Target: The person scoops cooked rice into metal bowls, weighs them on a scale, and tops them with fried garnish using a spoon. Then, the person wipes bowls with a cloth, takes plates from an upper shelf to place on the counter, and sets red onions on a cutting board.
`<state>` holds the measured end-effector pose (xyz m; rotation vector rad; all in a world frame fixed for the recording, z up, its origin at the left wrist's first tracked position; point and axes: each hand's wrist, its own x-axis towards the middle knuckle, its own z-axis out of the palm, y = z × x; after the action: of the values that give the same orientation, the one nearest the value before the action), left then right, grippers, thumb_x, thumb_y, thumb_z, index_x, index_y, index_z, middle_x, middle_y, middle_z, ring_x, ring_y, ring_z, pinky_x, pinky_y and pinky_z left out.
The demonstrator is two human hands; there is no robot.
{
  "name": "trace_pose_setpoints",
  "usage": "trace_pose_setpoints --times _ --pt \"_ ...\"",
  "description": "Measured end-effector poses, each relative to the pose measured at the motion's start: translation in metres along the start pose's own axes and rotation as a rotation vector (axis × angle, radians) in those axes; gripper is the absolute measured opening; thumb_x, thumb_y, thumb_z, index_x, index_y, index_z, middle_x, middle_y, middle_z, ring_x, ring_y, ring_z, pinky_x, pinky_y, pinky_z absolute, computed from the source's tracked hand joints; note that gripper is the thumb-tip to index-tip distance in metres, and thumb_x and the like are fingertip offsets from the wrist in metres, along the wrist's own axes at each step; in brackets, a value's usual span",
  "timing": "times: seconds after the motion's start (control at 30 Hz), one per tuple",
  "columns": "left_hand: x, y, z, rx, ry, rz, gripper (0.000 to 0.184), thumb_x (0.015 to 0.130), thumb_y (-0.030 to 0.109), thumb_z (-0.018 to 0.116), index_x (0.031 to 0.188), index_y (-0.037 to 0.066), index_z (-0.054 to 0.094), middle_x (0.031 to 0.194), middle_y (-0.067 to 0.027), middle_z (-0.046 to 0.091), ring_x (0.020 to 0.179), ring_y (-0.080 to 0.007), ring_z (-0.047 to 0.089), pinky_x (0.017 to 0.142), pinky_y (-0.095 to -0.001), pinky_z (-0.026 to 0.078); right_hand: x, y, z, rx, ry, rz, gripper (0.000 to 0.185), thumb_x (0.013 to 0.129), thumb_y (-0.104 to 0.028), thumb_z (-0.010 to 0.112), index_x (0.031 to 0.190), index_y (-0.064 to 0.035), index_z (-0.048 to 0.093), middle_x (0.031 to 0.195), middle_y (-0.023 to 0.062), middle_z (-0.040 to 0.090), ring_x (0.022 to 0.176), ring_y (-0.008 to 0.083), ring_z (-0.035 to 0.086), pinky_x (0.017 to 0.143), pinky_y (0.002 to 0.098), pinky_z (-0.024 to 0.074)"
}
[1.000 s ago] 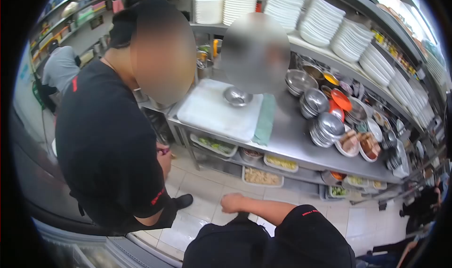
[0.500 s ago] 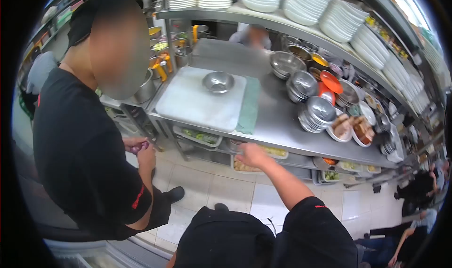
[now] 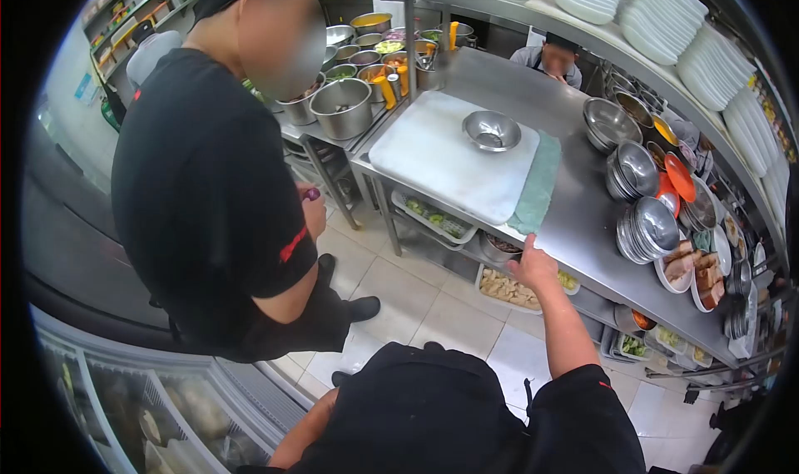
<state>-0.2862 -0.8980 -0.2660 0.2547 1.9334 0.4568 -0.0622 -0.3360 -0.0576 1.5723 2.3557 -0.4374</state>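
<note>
My right hand (image 3: 535,268) is at the front edge of the steel table (image 3: 574,262), beside the lower end of a folded green cloth (image 3: 537,187). Its index finger points out towards the cloth; no object shows in it. Left of the cloth lies a white cutting board (image 3: 441,162) with a metal bowl (image 3: 492,131) on it. Only my left forearm (image 3: 306,432) shows low in the view; that hand is out of sight. A tub of pale chopped food (image 3: 508,291) sits on the shelf below my right hand.
A co-worker (image 3: 208,183) stands close on the left, holding a small purple thing (image 3: 311,194). Stacked metal bowls (image 3: 649,228) and dishes of meat (image 3: 708,281) stand on the table's right. Plates (image 3: 662,16) fill the overhead shelf. A glass-topped chest (image 3: 166,407) is at lower left.
My view has swung left, so the table appears further right. My right hand has gone from loosely bent fingers to a pointing index finger at the table edge. My left forearm shows more.
</note>
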Motion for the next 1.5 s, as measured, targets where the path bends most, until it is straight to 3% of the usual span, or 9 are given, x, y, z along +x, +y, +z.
trace_pose_setpoints --times 0.3,0.4,0.53,0.9,1.1,1.23,1.3,1.4,1.5 --pt "0.046 -0.008 -0.031 -0.066 -0.079 0.131 0.045 0.090 0.040 0.057 0.109 -0.001 0.064 0.103 -0.0153 0.068 0.092 -0.0271 0.065 0.078 -0.0372 0.051 -0.001 -0.036 0.012 -0.019 0.045 0.186 0.094 0.084 -0.037 0.067 0.146 0.0039 0.009 0.113 0.0236 0.064 0.105 0.0365 0.063 0.087 0.0446 0.0509" --pt "0.055 -0.048 -0.052 -0.078 -0.106 0.109 0.045 0.090 0.040 0.058 0.109 -0.001 0.064 0.103 -0.0154 0.068 0.092 -0.0272 0.065 0.079 -0.0373 0.051 -0.022 -0.063 0.037 0.002 0.065 0.196 0.082 0.084 -0.037 0.067 0.141 0.0089 0.029 0.112 0.0228 0.065 0.108 0.0359 0.062 0.088 0.0450 0.0503" --pt "0.053 -0.124 -0.089 -0.100 -0.105 0.035 0.045 0.090 0.040 0.058 0.109 -0.001 0.064 0.103 -0.0155 0.068 0.092 -0.0275 0.065 0.079 -0.0374 0.051 -0.047 -0.094 0.100 -0.076 -0.406 0.164 0.062 0.080 -0.048 0.067 0.093 0.0117 0.067 0.096 0.0240 0.069 0.076 0.0300 0.071 0.070 0.0416 0.0560" --pt "0.063 -0.209 -0.137 -0.180 -0.139 0.060 0.045 0.090 0.040 0.058 0.108 0.000 0.064 0.104 -0.0158 0.068 0.093 -0.0281 0.064 0.080 -0.0377 0.051 -0.112 -0.122 0.178 0.039 -0.607 0.296 0.062 0.088 -0.056 0.058 0.078 0.0049 0.065 0.073 0.0123 0.066 0.061 0.0216 0.067 0.054 0.0389 0.0518" --pt "0.098 -0.189 -0.125 -0.130 -0.208 0.394 0.037 0.091 0.034 0.054 0.106 0.002 0.066 0.105 -0.0199 0.068 0.096 -0.0342 0.064 0.081 -0.0410 0.050 -0.091 -0.100 0.116 0.078 -0.152 0.117 0.053 0.083 -0.048 0.065 0.097 0.0031 0.068 0.077 0.0203 0.069 0.084 0.0311 0.068 0.078 0.0396 0.0527" --pt "0.112 -0.149 -0.132 0.564 -0.232 0.648 0.035 0.090 0.031 0.052 0.100 0.001 0.067 0.102 -0.0245 0.067 0.099 -0.0394 0.062 0.083 -0.0433 0.050 -0.065 -0.077 0.051 0.298 0.224 0.158 0.033 0.080 -0.036 0.068 0.086 -0.0045 0.066 0.080 0.0207 0.066 0.087 0.0375 0.064 0.079 0.0440 0.0501" --pt "0.126 -0.118 -0.111 0.765 0.044 0.683 0.038 0.088 0.034 0.051 0.090 0.001 0.069 0.094 -0.0256 0.067 0.097 -0.0427 0.062 0.085 -0.0472 0.049 -0.046 -0.046 0.028 0.343 0.385 0.151 0.027 0.079 -0.032 0.068 0.082 -0.0045 0.064 0.079 0.0209 0.065 0.085 0.0386 0.063 0.079 0.0454 0.0497" --pt "0.154 -0.047 -0.078 0.711 -0.029 0.148 0.058 0.091 0.055 0.048 0.084 0.002 0.070 0.085 -0.0238 0.068 0.083 -0.0385 0.067 0.081 -0.0468 0.052 -0.025 0.014 0.019 0.297 0.696 -0.047 0.017 0.076 -0.013 0.065 0.090 -0.0051 0.067 0.093 0.0202 0.062 0.088 0.0401 0.061 0.078 0.0469 0.0496" --pt "0.104 0.109 -0.075 0.518 -0.194 0.099 0.057 0.091 0.055 0.052 0.092 0.001 0.069 0.079 -0.0199 0.068 0.073 -0.0277 0.068 0.064 -0.0377 0.054 -0.016 0.034 -0.002 0.335 0.633 -0.091 0.022 0.077 -0.011 0.066 0.099 -0.0064 0.069 0.097 0.0190 0.060 0.086 0.0374 0.061 0.076 0.0449 0.0503"
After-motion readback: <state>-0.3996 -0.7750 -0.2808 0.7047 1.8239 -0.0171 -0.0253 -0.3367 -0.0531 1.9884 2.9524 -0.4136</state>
